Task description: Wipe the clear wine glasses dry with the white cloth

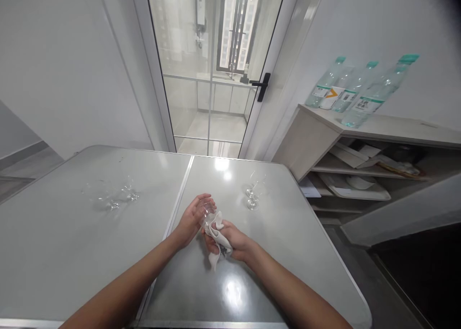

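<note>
A clear glass [206, 211] is held above the table, with my left hand [190, 224] closed around its bowl. My right hand [234, 238] grips a white cloth [220, 237] that is bunched against the lower end of the glass. The cloth and fingers hide that end, so its shape cannot be made out. One corner of the cloth hangs down below my right fingers. Beyond my right hand, clear stemmed glasses [252, 203] stand on the grey table [169, 281]. More clear stemmed glasses [114, 204] are on the left half of the table, their outlines faint.
A metal strip [183, 187] divides the tabletop. Behind the table is a glass door with a black handle [264, 87]. To the right, a wooden shelf unit [319, 132] carries several plastic bottles [367, 101] on top and papers inside.
</note>
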Available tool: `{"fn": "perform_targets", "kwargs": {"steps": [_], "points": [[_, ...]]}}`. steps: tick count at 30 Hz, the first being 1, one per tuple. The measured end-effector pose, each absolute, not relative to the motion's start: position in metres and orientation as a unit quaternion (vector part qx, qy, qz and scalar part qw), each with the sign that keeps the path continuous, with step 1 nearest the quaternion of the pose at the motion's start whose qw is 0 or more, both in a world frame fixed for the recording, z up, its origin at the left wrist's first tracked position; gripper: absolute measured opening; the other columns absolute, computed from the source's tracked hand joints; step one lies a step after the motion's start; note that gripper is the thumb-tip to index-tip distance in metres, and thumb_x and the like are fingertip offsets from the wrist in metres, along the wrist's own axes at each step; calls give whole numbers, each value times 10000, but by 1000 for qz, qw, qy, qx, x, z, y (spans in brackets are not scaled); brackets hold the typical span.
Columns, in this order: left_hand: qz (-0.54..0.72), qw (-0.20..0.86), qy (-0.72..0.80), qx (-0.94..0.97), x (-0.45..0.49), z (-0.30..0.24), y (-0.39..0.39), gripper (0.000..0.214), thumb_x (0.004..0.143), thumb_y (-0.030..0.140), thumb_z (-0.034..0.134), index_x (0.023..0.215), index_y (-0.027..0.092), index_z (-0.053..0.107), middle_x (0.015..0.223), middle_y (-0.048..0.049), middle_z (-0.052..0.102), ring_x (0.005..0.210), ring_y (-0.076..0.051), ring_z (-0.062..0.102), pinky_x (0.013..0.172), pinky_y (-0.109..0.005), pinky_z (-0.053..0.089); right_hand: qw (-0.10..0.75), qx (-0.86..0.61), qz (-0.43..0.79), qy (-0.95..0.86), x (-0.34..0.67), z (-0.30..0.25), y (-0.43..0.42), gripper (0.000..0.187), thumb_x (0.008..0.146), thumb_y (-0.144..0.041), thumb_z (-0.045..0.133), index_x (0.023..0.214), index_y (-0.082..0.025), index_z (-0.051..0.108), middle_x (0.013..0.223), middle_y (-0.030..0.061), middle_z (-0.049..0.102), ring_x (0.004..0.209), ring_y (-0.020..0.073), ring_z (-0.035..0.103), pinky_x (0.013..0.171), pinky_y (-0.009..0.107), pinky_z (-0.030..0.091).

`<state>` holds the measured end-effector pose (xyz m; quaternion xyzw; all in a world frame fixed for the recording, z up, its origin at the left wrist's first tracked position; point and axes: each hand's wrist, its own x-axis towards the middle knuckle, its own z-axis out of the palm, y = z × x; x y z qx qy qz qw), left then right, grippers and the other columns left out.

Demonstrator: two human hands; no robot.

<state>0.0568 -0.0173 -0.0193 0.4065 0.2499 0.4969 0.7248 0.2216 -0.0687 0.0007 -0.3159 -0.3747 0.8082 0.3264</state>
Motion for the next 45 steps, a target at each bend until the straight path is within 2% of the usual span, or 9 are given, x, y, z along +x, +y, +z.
{"fn": "perform_targets", "kwargs": {"steps": [4,7,10,17,24,31,39,42,45], "points": [[459,746,214,432,58,-22,-17,709,754,519,891,1338,225,618,1207,-125,713,1021,-236,710,902,-333,563,354,-356,722,-475,223,-1,-70,300,848,-463,705,878,-187,592,647,-19,543,537,138,474,568,283,365],[482,708,219,467,58,-21,-19,578,759,473,895,1206,189,663,1083,-111,739,1023,-267,723,933,-371,558,380,-450,513,-625,221,-8,-71,134,875,-316,639,906,-200,578,809,33,624,707,179,533,700,308,403],[527,650,246,489,58,-19,-20,513,751,406,910,1143,184,663,1070,-109,749,1101,-291,714,988,-387,538,388,-523,376,-659,217,-11,-74,182,837,-257,631,1000,-202,572,900,58,645,771,201,525,770,333,409],[448,767,187,420,53,-20,-22,635,693,636,877,1072,171,669,966,-99,741,849,-211,703,759,-292,557,273,-285,790,-470,217,-2,-75,373,874,-563,622,859,-196,557,607,-39,465,490,133,427,551,295,391],[536,664,254,456,54,-23,-14,557,642,401,963,1064,173,680,980,-88,752,932,-239,726,887,-350,568,373,-524,422,-639,216,-4,-75,200,888,-344,653,1011,-194,604,841,49,631,788,208,555,744,314,434],[466,746,235,413,53,-13,-15,617,621,560,935,1010,152,683,877,-74,735,759,-194,699,718,-294,566,290,-286,789,-461,218,-10,-71,410,921,-592,575,933,-183,601,631,-24,509,509,149,472,547,293,407],[537,647,214,497,46,-14,-9,635,573,439,996,1047,189,655,969,-73,724,952,-240,700,920,-376,546,533,-464,408,-578,229,-4,-75,298,1005,-481,541,1090,-220,657,1045,79,682,962,239,619,915,373,492],[567,622,216,494,37,-14,-4,676,550,434,1011,1066,236,621,1040,-52,688,1071,-253,680,973,-382,532,619,-518,393,-440,235,-2,-68,401,1045,-558,477,1255,-247,619,1245,98,653,1109,240,620,1005,382,482],[581,623,226,472,31,-15,-1,703,537,374,1023,1078,280,584,1126,-28,646,1207,-257,638,1001,-371,529,613,-499,511,-338,234,-7,-59,565,976,-659,568,1374,-259,571,1291,99,668,1195,258,624,1062,422,470]]}}
